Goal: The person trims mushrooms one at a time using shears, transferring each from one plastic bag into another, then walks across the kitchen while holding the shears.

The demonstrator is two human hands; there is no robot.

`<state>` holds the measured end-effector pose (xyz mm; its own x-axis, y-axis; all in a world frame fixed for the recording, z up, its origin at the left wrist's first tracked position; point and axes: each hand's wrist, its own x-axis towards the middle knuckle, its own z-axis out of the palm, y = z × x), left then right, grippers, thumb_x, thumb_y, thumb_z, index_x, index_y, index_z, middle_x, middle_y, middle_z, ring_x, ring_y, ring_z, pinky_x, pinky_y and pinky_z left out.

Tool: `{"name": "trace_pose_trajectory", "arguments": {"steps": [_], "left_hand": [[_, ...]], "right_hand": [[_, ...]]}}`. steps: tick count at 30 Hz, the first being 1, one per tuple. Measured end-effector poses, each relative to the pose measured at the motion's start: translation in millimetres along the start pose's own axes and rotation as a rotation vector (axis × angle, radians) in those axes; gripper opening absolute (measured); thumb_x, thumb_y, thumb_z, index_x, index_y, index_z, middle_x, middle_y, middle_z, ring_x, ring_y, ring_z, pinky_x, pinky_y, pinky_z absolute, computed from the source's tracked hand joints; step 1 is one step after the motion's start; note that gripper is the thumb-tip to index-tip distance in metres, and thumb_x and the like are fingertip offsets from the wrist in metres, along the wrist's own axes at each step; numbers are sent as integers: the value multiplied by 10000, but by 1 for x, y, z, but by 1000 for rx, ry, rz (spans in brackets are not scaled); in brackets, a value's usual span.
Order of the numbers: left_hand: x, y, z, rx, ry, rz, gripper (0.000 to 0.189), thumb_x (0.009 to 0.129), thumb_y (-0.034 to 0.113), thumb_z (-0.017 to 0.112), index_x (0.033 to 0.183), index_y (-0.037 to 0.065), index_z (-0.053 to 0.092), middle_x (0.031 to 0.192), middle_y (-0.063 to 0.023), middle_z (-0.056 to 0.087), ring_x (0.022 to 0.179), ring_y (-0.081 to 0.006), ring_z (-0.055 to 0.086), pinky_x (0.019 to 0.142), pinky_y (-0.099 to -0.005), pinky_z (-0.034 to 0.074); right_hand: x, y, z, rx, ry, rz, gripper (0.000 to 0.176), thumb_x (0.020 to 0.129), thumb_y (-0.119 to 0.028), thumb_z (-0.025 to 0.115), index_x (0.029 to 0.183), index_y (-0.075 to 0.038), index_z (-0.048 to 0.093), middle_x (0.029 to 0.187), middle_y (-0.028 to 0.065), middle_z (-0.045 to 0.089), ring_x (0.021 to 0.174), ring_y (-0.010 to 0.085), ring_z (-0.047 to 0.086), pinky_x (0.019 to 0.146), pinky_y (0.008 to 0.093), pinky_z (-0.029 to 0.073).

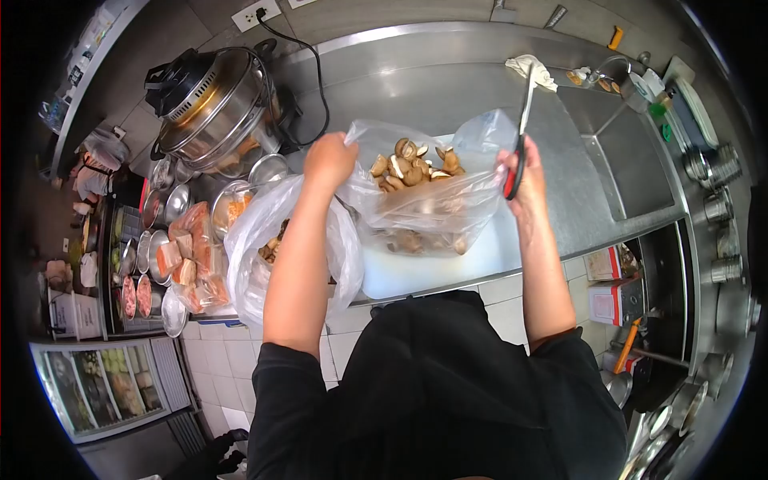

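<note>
A clear plastic bag full of brown mushrooms rests over a white cutting board, its mouth spread open. My left hand is closed on the left edge of that bag. In my right hand is a pair of scissors with red and black handles, blades pointing up. The fingertips of the same hand also touch the right edge of the bag. Below my left forearm stands a second whitish plastic bag, open, with mushrooms inside, partly hidden by the arm.
To the left are a glass-bowl cooker with a black cord, several metal bowls and bagged pinkish meat. On the right, a sink is set into the steel counter. A white cloth lies near the back.
</note>
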<state>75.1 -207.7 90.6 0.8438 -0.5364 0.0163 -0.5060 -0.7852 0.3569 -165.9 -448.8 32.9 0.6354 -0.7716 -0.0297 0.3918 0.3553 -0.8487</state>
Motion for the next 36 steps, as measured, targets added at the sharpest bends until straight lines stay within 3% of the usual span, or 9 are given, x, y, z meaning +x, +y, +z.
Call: {"name": "trace_pose_trajectory", "arguments": {"steps": [7, 9, 11, 14, 17, 21, 27, 31, 36], "left_hand": [[-64, 23, -70, -434, 413, 200, 230, 908, 244, 628, 945, 21, 671, 939, -209, 687, 918, -420, 644, 792, -485, 495], [-64, 17, -56, -440, 489, 232, 221, 914, 240, 630, 933, 23, 665, 924, -201, 682, 907, -412, 643, 786, -483, 494], [-54, -8, -5, 13, 312, 358, 246, 902, 272, 668, 905, 26, 655, 882, -184, 661, 873, -396, 640, 778, -482, 481], [-56, -33, 17, -42, 275, 222, 281, 867, 302, 725, 896, 33, 647, 895, -158, 649, 871, -378, 633, 783, -471, 468], [-72, -16, -30, 9, 294, 157, 289, 836, 308, 761, 930, 52, 665, 969, -127, 669, 937, -352, 636, 833, -451, 453], [-91, 21, -37, -114, 666, 562, 314, 808, 273, 768, 1020, 61, 674, 1055, -97, 684, 1025, -288, 634, 911, -426, 424], [-153, 39, 32, -439, 141, 955, 216, 849, 208, 744, 1012, 75, 695, 1052, -84, 701, 994, -277, 655, 873, -386, 483], [-202, 1, -1, -443, -247, 817, 140, 868, 202, 730, 932, 80, 703, 942, -85, 697, 905, -261, 663, 823, -368, 497], [-203, -136, 4, -311, 52, 49, 182, 878, 240, 712, 845, 61, 729, 823, -126, 686, 809, -315, 664, 694, -434, 519]], "right_hand": [[-64, -78, 26, -166, -128, -371, 711, 849, 12, 733, 1462, -41, 376, 873, 67, 612, 690, 130, 608, 644, 281, 522], [-71, -58, 11, -192, -155, -348, 704, 861, 15, 729, 1462, -42, 368, 880, 72, 631, 708, 138, 622, 655, 286, 529], [-73, -28, -4, -317, -54, -201, 684, 879, 23, 711, 1465, -47, 365, 910, 86, 662, 725, 147, 640, 664, 289, 537], [-77, 0, -32, -433, 55, -27, 659, 899, 52, 667, 1472, -50, 357, 926, 104, 694, 755, 164, 668, 686, 309, 553], [-86, -3, -48, -373, 34, -82, 646, 901, 65, 649, 1470, -47, 364, 901, 106, 698, 762, 172, 680, 692, 307, 554], [-89, -15, -37, -447, 46, -43, 649, 894, 41, 677, 1467, -49, 384, 899, 108, 705, 776, 169, 690, 685, 303, 554], [-80, -16, -56, -581, 140, -166, 568, 963, -174, 672, 1469, -105, 425, 955, 84, 690, 681, 116, 617, 552, 249, 463], [-90, -49, -62, -523, 250, -325, 598, 981, -215, 641, 1495, -64, 374, 946, 87, 628, 686, 136, 581, 556, 243, 436], [-118, -79, -23, -297, -486, -255, 581, 1012, -294, 524, 1465, 30, 361, 785, 116, 577, 520, 157, 492, 461, 269, 384]]}}
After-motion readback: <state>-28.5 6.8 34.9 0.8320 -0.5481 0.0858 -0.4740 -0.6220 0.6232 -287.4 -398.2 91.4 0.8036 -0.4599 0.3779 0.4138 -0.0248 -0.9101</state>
